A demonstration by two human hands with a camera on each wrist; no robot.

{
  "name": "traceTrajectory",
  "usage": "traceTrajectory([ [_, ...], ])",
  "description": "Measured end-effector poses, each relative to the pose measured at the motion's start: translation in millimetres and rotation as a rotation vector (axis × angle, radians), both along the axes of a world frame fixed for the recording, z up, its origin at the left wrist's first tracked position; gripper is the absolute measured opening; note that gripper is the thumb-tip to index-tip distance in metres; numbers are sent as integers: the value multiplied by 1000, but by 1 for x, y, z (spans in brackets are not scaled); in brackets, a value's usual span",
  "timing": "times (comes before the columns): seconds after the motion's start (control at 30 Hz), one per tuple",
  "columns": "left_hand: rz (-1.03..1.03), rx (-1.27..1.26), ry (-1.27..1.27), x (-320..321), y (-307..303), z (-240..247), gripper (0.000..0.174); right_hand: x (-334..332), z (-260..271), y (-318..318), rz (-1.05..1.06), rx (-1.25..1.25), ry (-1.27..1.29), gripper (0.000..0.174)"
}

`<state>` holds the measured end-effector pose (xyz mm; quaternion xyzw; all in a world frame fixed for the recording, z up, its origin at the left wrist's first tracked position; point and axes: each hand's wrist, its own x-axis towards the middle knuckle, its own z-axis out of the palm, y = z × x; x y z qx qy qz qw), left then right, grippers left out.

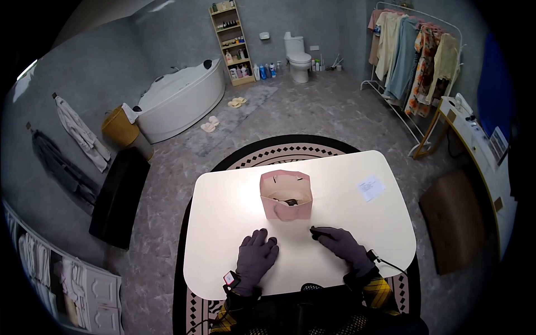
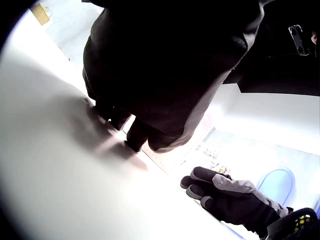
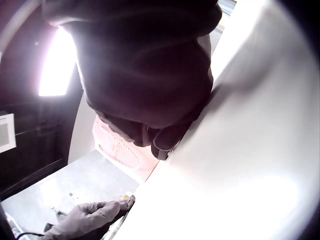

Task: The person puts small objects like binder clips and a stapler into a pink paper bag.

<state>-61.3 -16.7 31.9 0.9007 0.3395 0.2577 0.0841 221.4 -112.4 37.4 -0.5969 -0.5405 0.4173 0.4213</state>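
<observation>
Near edge of the counter [image 1: 234, 223]: left hand [image 1: 255, 258] lies palm down, fingers straight, grip released, nothing under it. Right hand [image 1: 341, 245] rests just right of it, also close to the near edge. Its fingers are curled and the grip looks pinched on a small dark item [image 1: 316, 232] at the fingertips. The right wrist view shows the curl but not the item clearly. Both hands are gloved, so the feel on something this small is likely poor. A loose pinch could drop it, and from here it could roll off the near edge to the floor. Centre of the counter: pink bag [image 1: 286, 196], upright, mouth open, something dark inside, well apart from both hands. It looks light and soft-sided. A knock on its rim from a reaching hand could tip or slide it. Far right corner: paper slip [image 1: 371, 187], lying loose. A sleeve sweep could carry it over the right edge.
</observation>
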Motion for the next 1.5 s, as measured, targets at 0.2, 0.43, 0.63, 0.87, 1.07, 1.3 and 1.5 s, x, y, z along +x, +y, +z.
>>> traceTrajectory([
  [0.2, -34, -5, 27, -2, -1, 5, 30, -1, 0, 1, -12, -31, -28, 36],
  [0.43, -19, 8, 88, -1, -1, 3, 32, -1, 6, -4, -27, -63, 38, 37],
  [0.63, -15, 31, 60, -2, -1, 3, 32, 0, 2, -3, -10, -59, 45, 38],
  [0.87, -19, -5, 56, -3, -2, 2, 33, -1, 7, -4, -11, -52, 47, 38],
  [1.07, -15, -4, 94, -5, -5, 5, 45, 1, 11, -4, 17, -67, 1, 38],
  [1.3, -39, -72, 146, -7, -6, 7, 51, 2, 8, -5, 16, -72, 44, 38],
  [1.5, -34, -39, 167, -6, -8, 9, 53, 1, 15, -6, 11, -119, 47, 38],
])
